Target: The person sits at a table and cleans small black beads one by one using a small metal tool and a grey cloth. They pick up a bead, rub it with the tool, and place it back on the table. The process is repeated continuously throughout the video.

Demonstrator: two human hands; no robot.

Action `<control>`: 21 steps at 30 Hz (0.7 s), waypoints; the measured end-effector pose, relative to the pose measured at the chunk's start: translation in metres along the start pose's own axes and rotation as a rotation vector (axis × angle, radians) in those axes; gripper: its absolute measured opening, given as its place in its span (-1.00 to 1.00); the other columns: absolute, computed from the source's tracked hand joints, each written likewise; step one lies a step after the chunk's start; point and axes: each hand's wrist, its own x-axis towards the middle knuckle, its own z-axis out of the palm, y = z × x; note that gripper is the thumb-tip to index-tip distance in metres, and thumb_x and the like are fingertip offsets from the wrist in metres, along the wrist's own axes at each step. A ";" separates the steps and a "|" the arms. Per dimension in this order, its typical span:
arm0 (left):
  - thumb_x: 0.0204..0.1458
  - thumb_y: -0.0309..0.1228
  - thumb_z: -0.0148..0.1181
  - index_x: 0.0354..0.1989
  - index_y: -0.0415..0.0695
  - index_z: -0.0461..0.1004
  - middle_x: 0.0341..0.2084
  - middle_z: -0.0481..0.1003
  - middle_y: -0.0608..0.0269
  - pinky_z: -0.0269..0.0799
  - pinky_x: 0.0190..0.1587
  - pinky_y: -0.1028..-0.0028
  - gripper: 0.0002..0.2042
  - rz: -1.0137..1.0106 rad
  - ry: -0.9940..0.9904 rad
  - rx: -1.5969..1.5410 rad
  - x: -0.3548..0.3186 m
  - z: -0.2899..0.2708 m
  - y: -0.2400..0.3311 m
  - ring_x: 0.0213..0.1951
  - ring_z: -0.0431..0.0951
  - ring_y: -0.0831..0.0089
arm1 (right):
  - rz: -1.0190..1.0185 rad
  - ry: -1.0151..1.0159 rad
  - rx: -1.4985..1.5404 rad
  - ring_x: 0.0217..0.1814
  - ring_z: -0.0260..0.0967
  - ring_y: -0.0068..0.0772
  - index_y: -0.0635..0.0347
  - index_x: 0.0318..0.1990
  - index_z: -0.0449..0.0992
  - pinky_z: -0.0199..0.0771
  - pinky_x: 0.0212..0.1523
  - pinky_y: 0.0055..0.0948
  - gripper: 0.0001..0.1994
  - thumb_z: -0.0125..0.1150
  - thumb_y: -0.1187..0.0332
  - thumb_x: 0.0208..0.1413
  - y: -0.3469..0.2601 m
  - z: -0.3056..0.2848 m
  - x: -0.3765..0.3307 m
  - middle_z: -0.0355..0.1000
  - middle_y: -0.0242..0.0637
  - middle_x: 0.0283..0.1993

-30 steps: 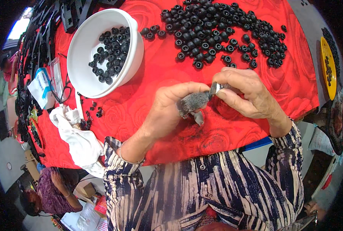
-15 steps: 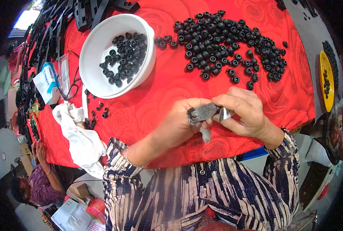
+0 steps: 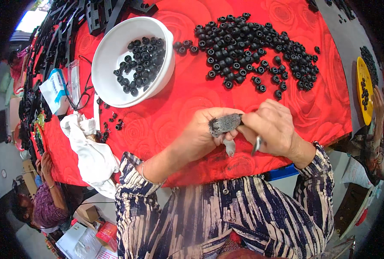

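My left hand (image 3: 196, 134) has a grey knitted finger cover (image 3: 225, 124) on its thumb, dark and frayed at the base. A paler sleeve (image 3: 230, 146) covers another of its fingertips. Those fingers pinch a small black part (image 3: 241, 119), mostly hidden where the two hands meet. My right hand (image 3: 271, 129) is closed round a slim metal blade-like tool (image 3: 257, 145), whose shiny end sticks out below the fingers; the rest of it is hidden. Beyond the hands lies a large heap of small round black plastic parts (image 3: 239, 56) with hollow ends.
A white bowl (image 3: 101, 77) at the left holds similar black parts. Near it lie a white cloth (image 3: 88, 159), eyeglasses (image 3: 82, 101), black scraps (image 3: 116, 125) and long black pieces (image 3: 67, 39). A yellow tray (image 3: 360, 73) stands at right. Co-workers sit left (image 3: 49, 207) and right.
My right hand has turned, its knuckles now higher; the metal tool's end has swung from beside the left thumb to below the right fingers. My left hand has barely moved.
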 end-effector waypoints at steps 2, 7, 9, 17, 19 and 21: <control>0.01 -0.49 0.18 -0.09 -0.29 0.42 -0.40 0.50 0.25 0.49 -0.47 0.54 -0.72 0.020 -0.019 -0.014 0.002 -0.002 -0.002 -0.46 0.53 0.51 | 0.041 0.035 0.025 -0.68 0.18 -0.36 0.37 -0.23 0.45 0.12 -0.69 -0.40 -0.63 0.32 0.45 -0.30 0.002 0.005 -0.001 0.16 -0.33 -0.64; 0.07 -0.53 0.11 -0.05 -0.32 0.42 -0.36 0.50 0.25 0.43 -0.33 0.66 -0.73 0.115 0.042 0.138 -0.003 0.005 0.001 -0.38 0.49 0.63 | 0.080 0.042 0.084 -0.66 0.22 -0.31 0.32 -0.26 0.44 0.18 -0.65 -0.39 -0.69 0.34 0.50 -0.24 -0.002 0.002 -0.001 0.23 -0.30 -0.61; 0.03 -0.55 0.15 -0.08 -0.30 0.45 -0.36 0.51 0.26 0.43 -0.33 0.65 -0.74 0.137 0.067 0.248 -0.008 0.016 0.013 -0.37 0.50 0.60 | 0.214 0.022 0.237 -0.63 0.26 -0.32 0.31 -0.28 0.44 0.22 -0.62 -0.41 -0.73 0.32 0.52 -0.20 -0.003 -0.003 0.001 0.27 -0.28 -0.57; -0.13 -0.64 0.23 -0.15 -0.26 0.51 -0.36 0.53 0.18 0.43 -0.33 0.56 -0.71 0.887 0.202 1.288 -0.001 0.015 0.010 -0.37 0.53 0.44 | 0.637 -0.066 0.418 -0.51 0.37 -0.55 0.28 -0.31 0.44 0.31 -0.52 -0.53 -0.80 0.31 0.48 -0.11 -0.011 -0.005 0.007 0.41 -0.30 -0.47; -0.14 -0.65 0.24 -0.10 -0.25 0.48 -0.34 0.53 0.15 0.44 -0.30 0.52 -0.66 0.992 0.158 1.432 0.000 0.014 0.011 -0.39 0.54 0.41 | 0.649 -0.066 0.417 -0.51 0.37 -0.53 0.28 -0.31 0.44 0.31 -0.53 -0.52 -0.80 0.31 0.49 -0.11 -0.012 -0.004 0.008 0.41 -0.30 -0.48; -0.08 -0.61 0.21 -0.12 -0.27 0.48 -0.34 0.53 0.13 0.46 -0.32 0.52 -0.71 0.858 0.178 1.301 -0.003 0.021 0.011 -0.39 0.54 0.42 | 0.647 -0.046 0.380 -0.53 0.38 -0.48 0.28 -0.31 0.45 0.31 -0.53 -0.52 -0.80 0.31 0.49 -0.12 -0.012 -0.002 0.007 0.40 -0.29 -0.49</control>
